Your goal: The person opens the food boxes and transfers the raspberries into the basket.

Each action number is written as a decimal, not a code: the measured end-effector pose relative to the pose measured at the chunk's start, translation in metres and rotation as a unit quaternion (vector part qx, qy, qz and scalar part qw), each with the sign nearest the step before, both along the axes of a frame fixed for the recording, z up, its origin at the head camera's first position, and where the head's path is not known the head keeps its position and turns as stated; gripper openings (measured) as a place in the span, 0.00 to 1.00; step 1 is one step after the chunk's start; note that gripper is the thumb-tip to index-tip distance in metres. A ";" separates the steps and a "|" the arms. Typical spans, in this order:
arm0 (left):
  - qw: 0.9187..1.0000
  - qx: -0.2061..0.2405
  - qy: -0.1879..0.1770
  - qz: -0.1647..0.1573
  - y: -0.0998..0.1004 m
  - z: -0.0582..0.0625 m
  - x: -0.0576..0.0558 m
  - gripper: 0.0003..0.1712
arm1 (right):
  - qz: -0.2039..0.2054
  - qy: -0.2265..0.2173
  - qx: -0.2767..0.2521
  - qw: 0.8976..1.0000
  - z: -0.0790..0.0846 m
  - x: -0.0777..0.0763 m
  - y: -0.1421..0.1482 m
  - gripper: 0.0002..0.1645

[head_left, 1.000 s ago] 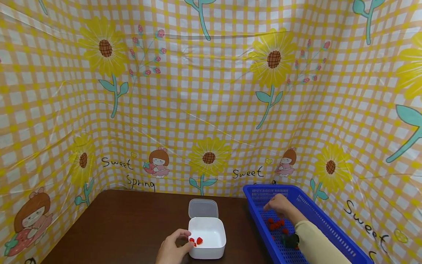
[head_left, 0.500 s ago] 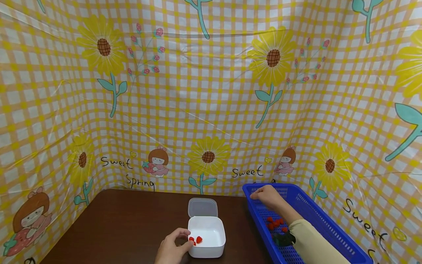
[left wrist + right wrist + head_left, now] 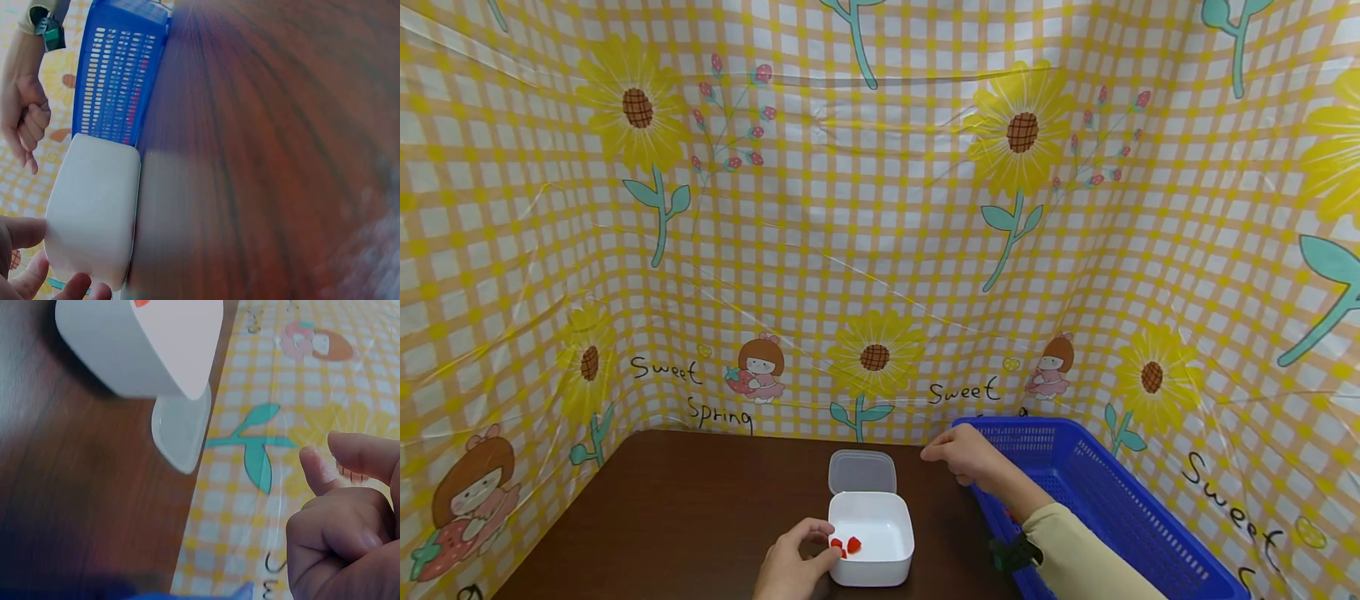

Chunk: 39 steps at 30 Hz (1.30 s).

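A white square box [image 3: 883, 546] stands on the table with several small red pieces [image 3: 853, 545] in its left side. My left hand [image 3: 795, 558] holds the box by its left side, fingers and thumb spread along the wall. In the left wrist view, the fingertips [image 3: 78, 282] lie against the box [image 3: 94, 206]. My right hand [image 3: 962, 454] is in the air just beyond the left rim of the blue basket [image 3: 1138, 508]. Its thumb and index finger [image 3: 365, 453] point out close together, the other fingers curled. Nothing shows between the tips; a tiny piece could be hidden.
A translucent lid [image 3: 862, 472] lies right behind the box on the dark brown table [image 3: 715, 508]. The blue basket fills the table's right side, with red pieces partly hidden by my forearm. Checked cloth [image 3: 880, 208] hangs on the back and sides.
My right hand has risen from inside the basket and moved left over its rim, toward the box. The left hand and the box have stayed in place.
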<state>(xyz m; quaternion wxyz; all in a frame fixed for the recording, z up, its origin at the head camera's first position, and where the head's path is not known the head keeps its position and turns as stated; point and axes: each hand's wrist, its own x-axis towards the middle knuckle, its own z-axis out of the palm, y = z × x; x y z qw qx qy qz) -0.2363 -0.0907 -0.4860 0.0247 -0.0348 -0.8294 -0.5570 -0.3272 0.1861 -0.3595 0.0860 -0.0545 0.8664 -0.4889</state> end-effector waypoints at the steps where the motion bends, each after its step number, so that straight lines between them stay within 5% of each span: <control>1: 1.000 0.001 0.001 0.000 0.000 0.000 0.000 0.15 | 0.008 -0.002 -0.003 1.000 -0.001 0.001 -0.003 0.13; 39: 1.000 0.000 0.012 -0.007 -0.002 -0.001 0.000 0.15 | 0.075 -0.074 0.012 0.994 -0.058 0.013 -0.079 0.10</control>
